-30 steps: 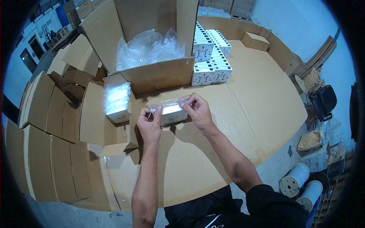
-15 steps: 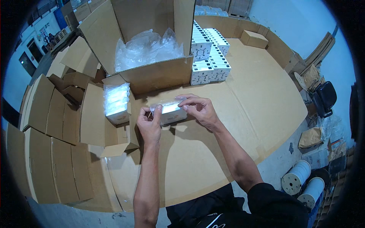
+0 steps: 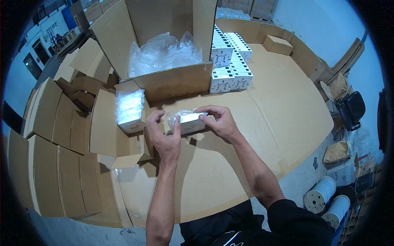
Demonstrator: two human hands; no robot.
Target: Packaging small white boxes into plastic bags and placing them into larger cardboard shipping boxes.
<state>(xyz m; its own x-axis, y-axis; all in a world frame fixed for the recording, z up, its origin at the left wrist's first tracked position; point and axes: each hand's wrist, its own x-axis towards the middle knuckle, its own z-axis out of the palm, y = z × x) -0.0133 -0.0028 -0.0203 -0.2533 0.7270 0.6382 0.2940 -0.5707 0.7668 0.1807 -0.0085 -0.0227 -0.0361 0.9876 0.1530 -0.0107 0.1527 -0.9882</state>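
Note:
Between my hands is a small white box (image 3: 191, 123) partly covered by a clear plastic bag (image 3: 174, 116). My right hand (image 3: 221, 123) pinches the box's right end between thumb and fingers. At the other end my left hand (image 3: 165, 138) has its thumb and fingers spread apart, the thumb close to the plastic. Whether that thumb touches the box I cannot tell. Just left of my left hand stands an open cardboard carton (image 3: 107, 129), and several plastic-wrapped white boxes (image 3: 130, 110) are packed in its far part.
A large open carton (image 3: 176, 82) behind holds a heap of clear plastic bags (image 3: 164, 53). Stacked white boxes (image 3: 232, 78) stand to its right. Brown cartons (image 3: 49, 168) line the left side. A closed brown box (image 3: 277, 44) sits at the table's far edge.
My left hand has loosened from the left end of the white box, its fingers spreading apart. My right hand keeps its pinch. The whole view has shifted slightly.

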